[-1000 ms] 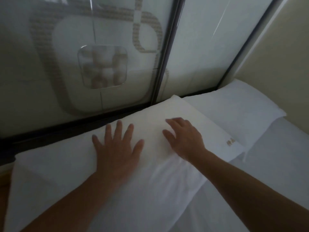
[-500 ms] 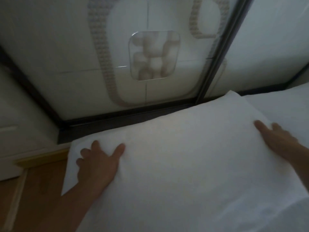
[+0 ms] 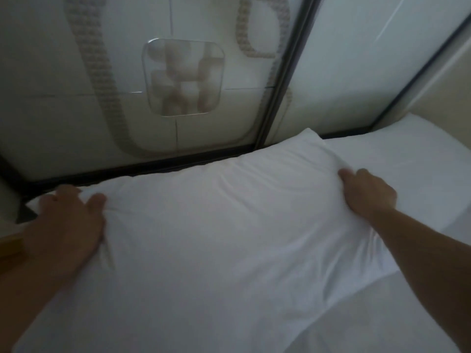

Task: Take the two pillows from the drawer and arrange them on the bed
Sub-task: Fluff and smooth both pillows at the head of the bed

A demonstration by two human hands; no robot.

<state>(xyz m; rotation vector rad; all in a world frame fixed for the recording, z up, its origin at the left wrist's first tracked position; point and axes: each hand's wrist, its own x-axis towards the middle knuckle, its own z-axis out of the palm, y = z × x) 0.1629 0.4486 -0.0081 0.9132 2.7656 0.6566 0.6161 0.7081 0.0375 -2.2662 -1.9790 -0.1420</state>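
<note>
A white pillow (image 3: pixel 216 225) lies across the head of the bed, in front of me. My left hand (image 3: pixel 68 220) holds its left end, thumb on top and fingers curled over the far corner, and the cloth creases around it. My right hand (image 3: pixel 367 192) grips the right end, its fingers dug into the edge where the fabric bunches. A second white pillow (image 3: pixel 413 169) lies flat to the right, touching the first one. The white bed sheet (image 3: pixel 387 317) shows at the lower right.
A frosted glass panel (image 3: pixel 76 98) with a patterned design and dark frame bars (image 3: pixel 283 80) rises right behind the pillows. A wooden edge (image 3: pixel 10 245) sits at the far left. A beige wall (image 3: pixel 446 80) closes the right side.
My hands slid from the middle of the pillow out to its two ends and closed on them. The cloth now creases under both hands. The view shifted a little to the right.
</note>
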